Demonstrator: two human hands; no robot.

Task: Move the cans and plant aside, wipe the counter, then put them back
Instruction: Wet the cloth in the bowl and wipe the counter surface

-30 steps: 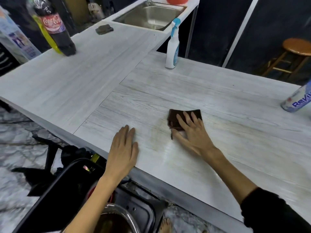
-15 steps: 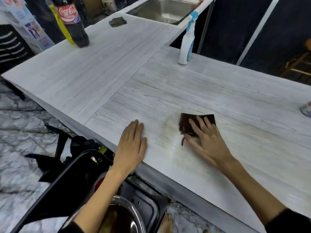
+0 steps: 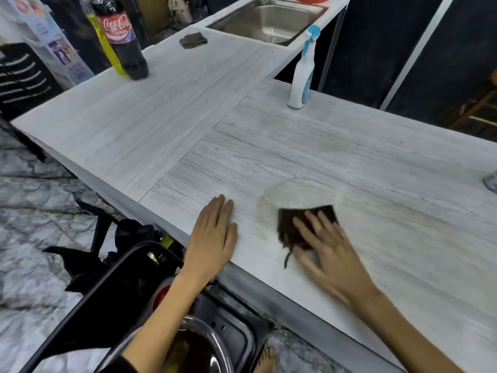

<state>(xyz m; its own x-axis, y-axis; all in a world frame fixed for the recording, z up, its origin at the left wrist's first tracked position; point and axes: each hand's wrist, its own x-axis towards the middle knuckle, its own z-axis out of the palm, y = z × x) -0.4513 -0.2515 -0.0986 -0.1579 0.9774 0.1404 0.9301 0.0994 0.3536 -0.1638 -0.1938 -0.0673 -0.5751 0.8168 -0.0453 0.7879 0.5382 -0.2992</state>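
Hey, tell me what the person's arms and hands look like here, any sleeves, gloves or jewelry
Both hands are bare: no gloves, and no rings, watch or bracelet visible on the left hand or the right hand, though the right one is motion-blurred. The forearms are bare too. A dark sleeve edge shows near the left elbow; no right sleeve is in view.

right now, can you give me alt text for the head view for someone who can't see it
A person's right hand presses a dark brown cloth flat on a pale wood-grain counter while the left hand rests flat near the front edge. Further back stand a spray bottle and a cola bottle, with a sink beyond.
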